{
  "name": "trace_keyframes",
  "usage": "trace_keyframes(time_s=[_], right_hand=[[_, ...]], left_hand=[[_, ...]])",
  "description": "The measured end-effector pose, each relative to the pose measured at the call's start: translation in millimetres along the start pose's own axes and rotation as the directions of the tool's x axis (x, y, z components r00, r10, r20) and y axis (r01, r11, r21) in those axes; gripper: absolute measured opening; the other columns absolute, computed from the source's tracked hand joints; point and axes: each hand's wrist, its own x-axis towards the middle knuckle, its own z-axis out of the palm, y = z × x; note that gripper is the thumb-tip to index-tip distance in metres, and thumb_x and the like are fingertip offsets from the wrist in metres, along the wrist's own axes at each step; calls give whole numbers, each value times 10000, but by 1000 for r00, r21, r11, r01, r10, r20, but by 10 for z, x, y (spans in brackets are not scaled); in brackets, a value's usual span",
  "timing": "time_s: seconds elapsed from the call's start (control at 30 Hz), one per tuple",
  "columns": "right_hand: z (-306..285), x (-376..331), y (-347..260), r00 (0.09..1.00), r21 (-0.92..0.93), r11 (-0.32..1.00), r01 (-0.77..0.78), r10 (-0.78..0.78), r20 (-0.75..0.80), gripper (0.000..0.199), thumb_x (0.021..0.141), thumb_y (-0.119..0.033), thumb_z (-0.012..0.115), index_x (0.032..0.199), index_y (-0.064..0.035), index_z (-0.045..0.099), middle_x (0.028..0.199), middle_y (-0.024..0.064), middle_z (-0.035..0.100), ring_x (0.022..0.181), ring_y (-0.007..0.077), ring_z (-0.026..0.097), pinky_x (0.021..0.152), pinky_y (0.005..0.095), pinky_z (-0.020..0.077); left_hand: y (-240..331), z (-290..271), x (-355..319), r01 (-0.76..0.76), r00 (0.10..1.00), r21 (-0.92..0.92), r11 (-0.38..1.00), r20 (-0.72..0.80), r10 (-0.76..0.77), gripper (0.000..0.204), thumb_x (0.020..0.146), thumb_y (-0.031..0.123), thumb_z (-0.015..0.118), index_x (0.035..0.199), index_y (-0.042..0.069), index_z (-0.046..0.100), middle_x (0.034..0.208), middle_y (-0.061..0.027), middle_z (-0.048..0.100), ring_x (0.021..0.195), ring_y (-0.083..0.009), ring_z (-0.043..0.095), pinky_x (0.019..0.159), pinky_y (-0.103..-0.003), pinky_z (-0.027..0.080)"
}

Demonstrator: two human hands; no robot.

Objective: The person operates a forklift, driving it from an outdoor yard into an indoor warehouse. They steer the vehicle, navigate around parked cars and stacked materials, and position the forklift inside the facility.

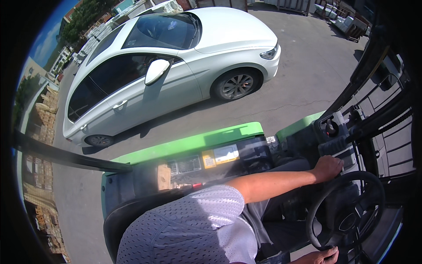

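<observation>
White mesh shirt sleeve (193, 224) is filling the bottom middle of the frame. Up from it, the left hand (327, 168) is resting at the right, fingers curled over the top of the black steering wheel (373, 182). At the bottom edge, the right hand (323, 256) is touching the wheel's lower rim; I cannot tell how its fingers are sitting. A white car (176, 66) is sitting in the upper left, beyond the green forklift body (193, 143).

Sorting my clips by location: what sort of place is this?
Probably an outdoor storage or industrial yard, seen from a green forklift: stacked pallets along the edge, a white car on asphalt, one hand on the steering wheel.
</observation>
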Motion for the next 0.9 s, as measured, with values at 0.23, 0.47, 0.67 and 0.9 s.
trace_keyframes(time_s=[0.23, 0.47, 0.67, 0.9], right_hand=[[-33, -31, 72, 1000, -25, 1000, -2, 2, -6, 318, 1042, -294, 661, 1011, 13, 739, 959, 121, 733, 846, 270, 689, 781, 372, 576], [-14, 65, 188, 1000, -50, 999, -21, 20, -19, 329, 1043, -301, 661, 1036, 17, 745, 977, 117, 742, 861, 258, 696, 792, 358, 579], [0, 200, 403, 999, -107, 994, -37, 34, -29, 340, 1045, -307, 661, 1057, 20, 751, 992, 113, 751, 875, 247, 702, 802, 345, 581], [214, 694, 839, 994, -228, 970, -80, 62, -86, 355, 1046, -315, 660, 1082, 24, 758, 1011, 108, 760, 890, 235, 709, 813, 330, 584]], left_hand=[[-21, 50, -25, -5, 1000, -31, 1000, -5, 5, 289, 1016, 219, 541, 845, 29, 676, 788, -176, 692, 705, -403, 680, 612, -522, 542], [1, 181, 48, -93, 994, 107, 990, 63, 86, 222, 991, 199, 546, 899, 46, 678, 812, -141, 698, 726, -376, 695, 585, -508, 544], [49, 266, 101, -102, 992, 108, 989, 84, 93, 232, 999, 205, 527, 912, 48, 675, 831, -156, 708, 726, -381, 694, 594, -510, 547], [146, 380, 170, -99, 992, 119, 988, 87, 89, 242, 1001, 215, 521, 921, 55, 684, 843, -157, 714, 739, -389, 706, 607, -517, 552]])
